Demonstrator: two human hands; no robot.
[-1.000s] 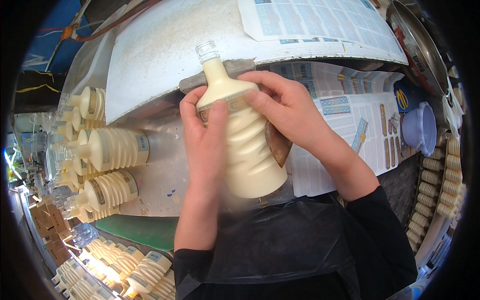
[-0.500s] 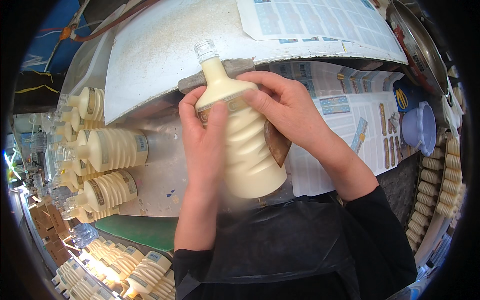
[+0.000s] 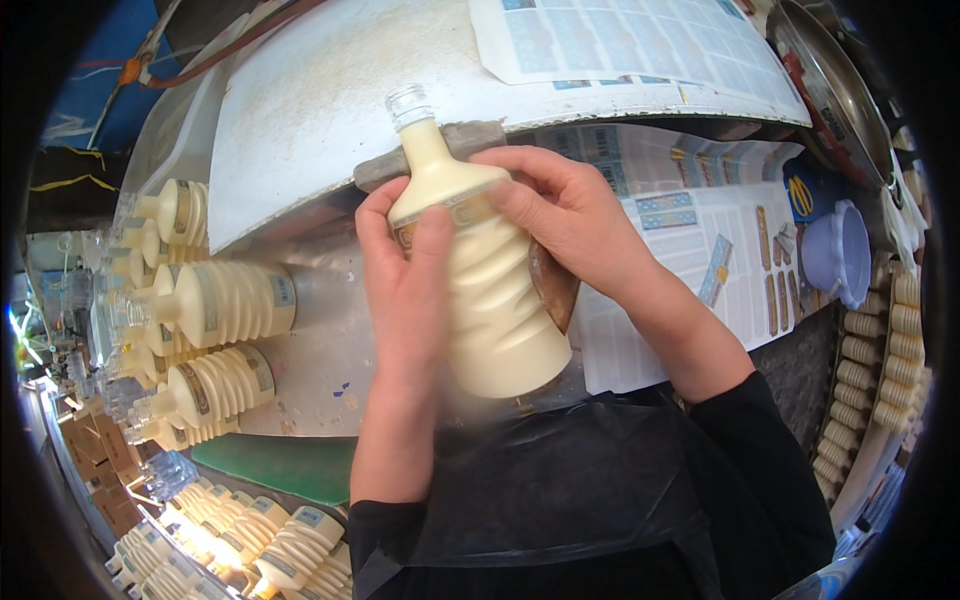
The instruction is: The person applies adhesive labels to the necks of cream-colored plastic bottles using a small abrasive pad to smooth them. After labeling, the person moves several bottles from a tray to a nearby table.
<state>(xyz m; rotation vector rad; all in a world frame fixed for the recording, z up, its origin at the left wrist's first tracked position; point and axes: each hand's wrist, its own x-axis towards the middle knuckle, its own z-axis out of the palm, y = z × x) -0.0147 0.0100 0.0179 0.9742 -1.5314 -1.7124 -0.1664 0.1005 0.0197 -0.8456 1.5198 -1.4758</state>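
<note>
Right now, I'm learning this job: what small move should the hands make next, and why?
Probably run both thumbs outward along the patterned band: the left hand and right hand hold the cream bottle by its sides, their thumbs rest on that band, and I can't tell whether it lies fully flat.

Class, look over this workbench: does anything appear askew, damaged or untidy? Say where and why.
Yes. One blue label strip sits slanted on the white sheet, unlike the straighter labels around it. Small scraps litter the metal surface left of the held bottle.
</note>
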